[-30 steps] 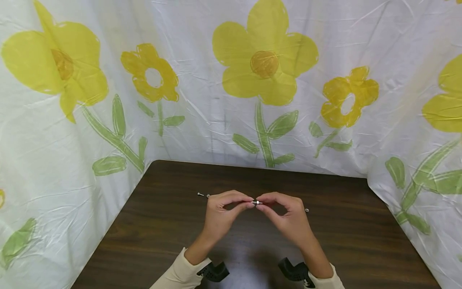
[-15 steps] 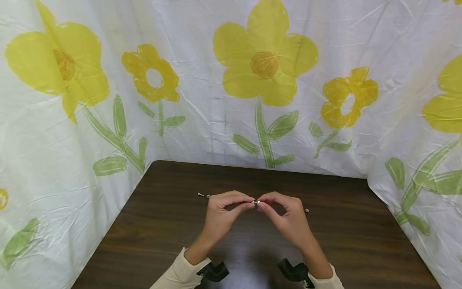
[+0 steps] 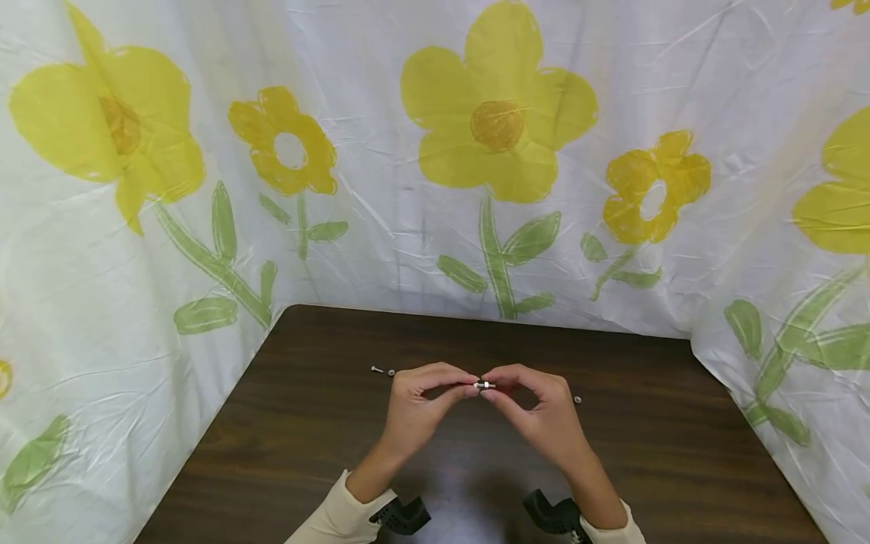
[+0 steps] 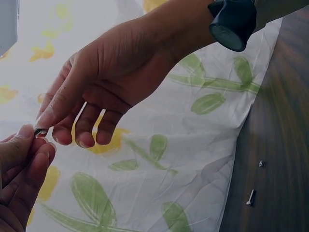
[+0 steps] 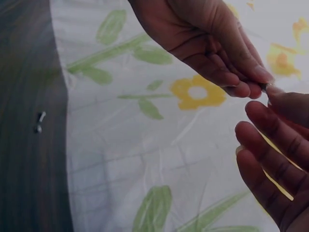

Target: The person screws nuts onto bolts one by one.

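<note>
Both hands meet fingertip to fingertip above the table. Between them is a small silver bolt (image 3: 479, 386) lying sideways, with a nut (image 3: 487, 385) around its shank. My left hand (image 3: 418, 404) pinches the bolt's left end between thumb and forefinger. Thumb and forefinger of my right hand (image 3: 544, 412) pinch at the nut. In the left wrist view the bolt (image 4: 41, 131) shows only as a dark bit between the fingertips, mostly hidden. The other fingers of the right hand (image 5: 282, 159) stay off the bolt, loosely bent, in the right wrist view.
On the dark wooden table (image 3: 326, 438), a second bolt (image 3: 377, 369) and a nut (image 3: 391, 372) lie beyond the left hand. Another nut (image 3: 578, 400) lies just right of the right hand. A white curtain (image 3: 381, 249) with yellow flowers hangs around the table.
The right thumb and forefinger have shifted slightly against each other at the nut, the forefinger going left. The left hand stays almost still, and the loose pieces lie where they were.
</note>
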